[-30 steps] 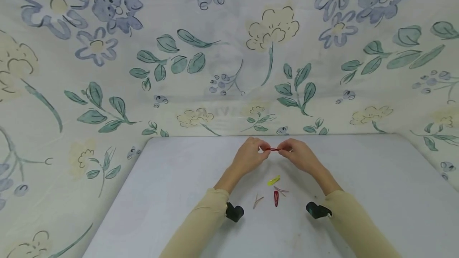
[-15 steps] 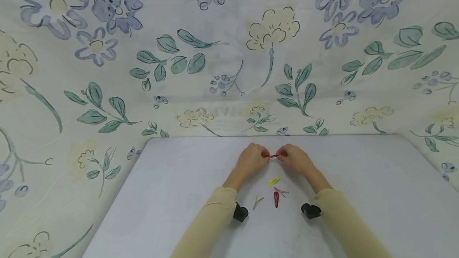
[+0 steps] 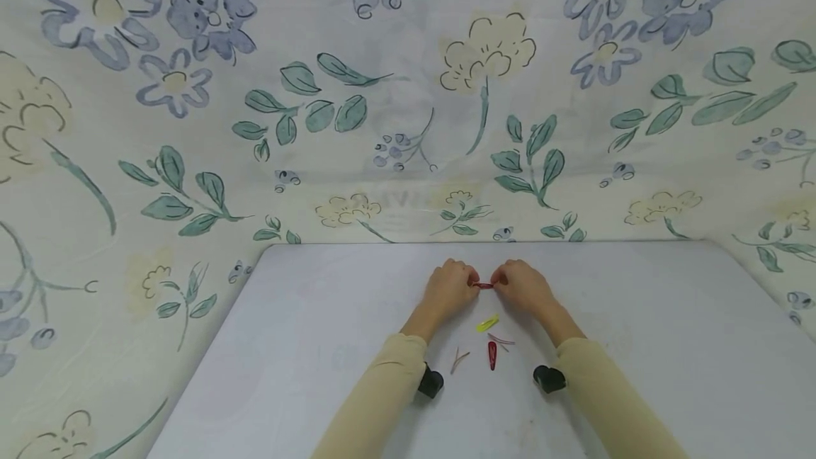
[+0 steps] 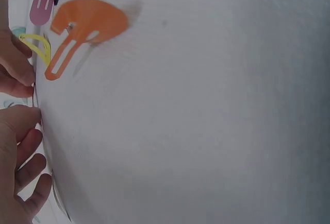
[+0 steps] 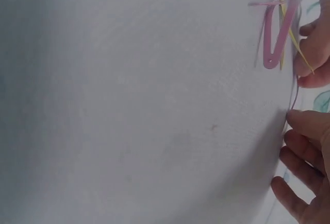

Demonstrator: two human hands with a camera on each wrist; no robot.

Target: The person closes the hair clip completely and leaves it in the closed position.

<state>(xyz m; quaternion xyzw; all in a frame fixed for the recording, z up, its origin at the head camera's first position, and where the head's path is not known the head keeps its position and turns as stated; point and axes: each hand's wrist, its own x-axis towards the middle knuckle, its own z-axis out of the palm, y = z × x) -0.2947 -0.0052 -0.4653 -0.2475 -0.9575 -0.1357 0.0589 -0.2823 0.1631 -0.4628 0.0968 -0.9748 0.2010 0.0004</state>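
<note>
A small red snap hair clip point(image 3: 485, 286) is stretched between both hands near the far part of the table. My left hand point(image 3: 449, 290) pinches its left end with thumb and fingertips. At the other end, my right hand point(image 3: 524, 292) pinches it the same way. In the left wrist view, the left hand point(image 4: 20, 157) has its other fingers loosely bent, and the held clip shows only as a thin edge. The right wrist view shows the right hand point(image 5: 307, 157) alike, its lower fingers apart from the clip.
On the white table point(image 3: 306, 346), nearer the body, lie a yellow hair clip point(image 3: 487, 323), a pink clip point(image 3: 501, 340), another red clip point(image 3: 492, 355) and an orange clip point(image 4: 95, 20). A floral cloth point(image 3: 408, 126) rises behind the table's far edge.
Both hands have come closer to the body with the held red hair clip, nearing the yellow clip. Both still pinch it. The clips on the table have stayed put.
</note>
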